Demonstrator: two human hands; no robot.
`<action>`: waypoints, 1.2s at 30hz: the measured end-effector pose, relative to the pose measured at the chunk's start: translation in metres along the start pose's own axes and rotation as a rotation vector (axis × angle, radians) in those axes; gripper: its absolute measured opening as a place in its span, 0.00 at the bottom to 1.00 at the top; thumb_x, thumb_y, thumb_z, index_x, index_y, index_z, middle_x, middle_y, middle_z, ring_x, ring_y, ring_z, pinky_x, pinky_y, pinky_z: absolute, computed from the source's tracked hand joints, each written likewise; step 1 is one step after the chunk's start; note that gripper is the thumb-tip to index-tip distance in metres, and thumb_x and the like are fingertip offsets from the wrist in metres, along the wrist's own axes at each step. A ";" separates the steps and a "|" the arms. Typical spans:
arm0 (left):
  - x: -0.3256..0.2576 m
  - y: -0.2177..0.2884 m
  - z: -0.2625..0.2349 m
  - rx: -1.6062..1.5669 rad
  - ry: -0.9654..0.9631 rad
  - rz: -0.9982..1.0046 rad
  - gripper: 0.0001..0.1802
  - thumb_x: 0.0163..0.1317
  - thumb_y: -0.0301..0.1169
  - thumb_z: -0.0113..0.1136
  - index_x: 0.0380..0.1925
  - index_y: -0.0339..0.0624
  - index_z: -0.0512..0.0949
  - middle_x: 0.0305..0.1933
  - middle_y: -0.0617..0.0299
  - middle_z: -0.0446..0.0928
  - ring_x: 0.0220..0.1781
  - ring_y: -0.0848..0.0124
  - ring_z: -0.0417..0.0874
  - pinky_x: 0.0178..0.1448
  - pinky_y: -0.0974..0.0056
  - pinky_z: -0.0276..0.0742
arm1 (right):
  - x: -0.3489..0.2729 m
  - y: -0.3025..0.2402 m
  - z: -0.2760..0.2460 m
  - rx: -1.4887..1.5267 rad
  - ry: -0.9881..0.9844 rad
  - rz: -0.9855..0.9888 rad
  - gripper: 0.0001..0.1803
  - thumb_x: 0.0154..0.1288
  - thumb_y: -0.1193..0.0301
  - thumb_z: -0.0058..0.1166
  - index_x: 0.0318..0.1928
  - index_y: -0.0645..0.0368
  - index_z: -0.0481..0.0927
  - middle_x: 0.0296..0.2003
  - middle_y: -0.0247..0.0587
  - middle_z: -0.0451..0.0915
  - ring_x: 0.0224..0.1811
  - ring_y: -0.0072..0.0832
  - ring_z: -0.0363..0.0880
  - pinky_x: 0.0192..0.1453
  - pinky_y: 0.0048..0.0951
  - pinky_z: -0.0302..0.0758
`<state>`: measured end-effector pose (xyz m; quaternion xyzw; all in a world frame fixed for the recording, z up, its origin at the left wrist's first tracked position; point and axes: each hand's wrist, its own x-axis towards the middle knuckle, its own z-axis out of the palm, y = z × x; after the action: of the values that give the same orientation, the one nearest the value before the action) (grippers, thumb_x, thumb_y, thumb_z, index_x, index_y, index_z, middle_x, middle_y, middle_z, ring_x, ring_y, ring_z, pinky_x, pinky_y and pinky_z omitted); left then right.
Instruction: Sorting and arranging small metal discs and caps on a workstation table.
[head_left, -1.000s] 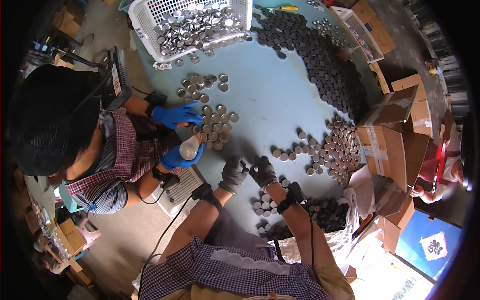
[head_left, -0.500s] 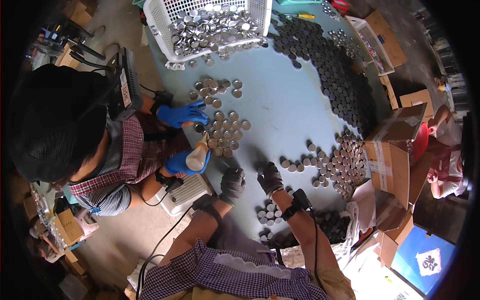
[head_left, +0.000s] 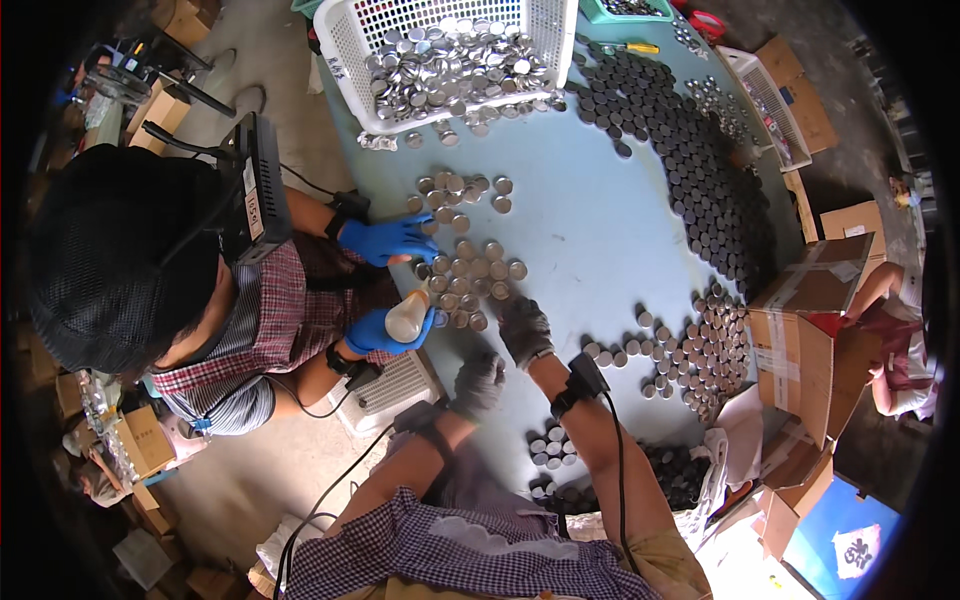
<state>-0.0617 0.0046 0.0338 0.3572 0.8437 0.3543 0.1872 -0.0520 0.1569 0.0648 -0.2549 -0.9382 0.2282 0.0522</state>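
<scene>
Shallow, round metal caps are grouped on the blue table before a co-worker, by whom a bottle is held with its tip toward the group. The right hand, gloved in grey, is placed at the group's lower right edge, its fingers stretched toward the nearest caps; whether one is pinched cannot be told. The left hand is held lower, near the table's edge, its fingers curled inward; whether anything is enclosed cannot be told. Dark discs are spread at the far right, and bright pieces are heaped in the white basket.

From their form, the caps are judged light and stiff, not readily broken, though a thin rim might be dented. The smooth metal is likely to be slippery under a glove, more so if wetted. Hold is best taken at opposite sides of the rim, between thumb and forefinger, with the upper face left untouched and the cap kept level.
</scene>
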 end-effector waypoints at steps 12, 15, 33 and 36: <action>0.064 -0.020 -0.002 0.271 0.123 0.084 0.20 0.49 0.27 0.60 0.45 0.43 0.72 0.45 0.48 0.73 0.49 0.51 0.74 0.52 0.53 0.72 | -0.105 0.082 0.023 0.056 -0.054 0.284 0.10 0.45 0.76 0.56 0.31 0.56 0.74 0.32 0.47 0.74 0.36 0.46 0.74 0.39 0.41 0.72; 0.066 -0.018 0.012 0.314 -0.046 0.000 0.20 0.51 0.26 0.56 0.46 0.39 0.72 0.46 0.48 0.73 0.50 0.53 0.74 0.53 0.55 0.71 | -0.107 0.075 0.010 -0.044 -0.037 0.241 0.09 0.46 0.74 0.56 0.31 0.58 0.74 0.32 0.49 0.74 0.36 0.47 0.74 0.39 0.42 0.73; 0.031 -0.036 -0.005 0.063 0.196 0.059 0.17 0.42 0.26 0.62 0.35 0.47 0.71 0.36 0.54 0.73 0.36 0.55 0.77 0.38 0.54 0.74 | -0.120 0.092 0.007 0.158 0.088 0.247 0.22 0.47 0.67 0.58 0.45 0.56 0.71 0.43 0.48 0.75 0.44 0.45 0.73 0.46 0.44 0.72; 0.004 -0.014 -0.014 0.106 0.072 0.097 0.20 0.40 0.25 0.63 0.37 0.48 0.71 0.35 0.54 0.72 0.36 0.56 0.77 0.39 0.55 0.74 | -0.153 0.104 -0.006 0.047 -0.022 0.356 0.26 0.50 0.66 0.58 0.51 0.57 0.69 0.47 0.48 0.73 0.48 0.46 0.73 0.49 0.42 0.72</action>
<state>-0.0787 -0.0055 0.0330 0.3940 0.8492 0.3304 0.1204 0.1291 0.1619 0.0260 -0.4133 -0.8731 0.2584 0.0066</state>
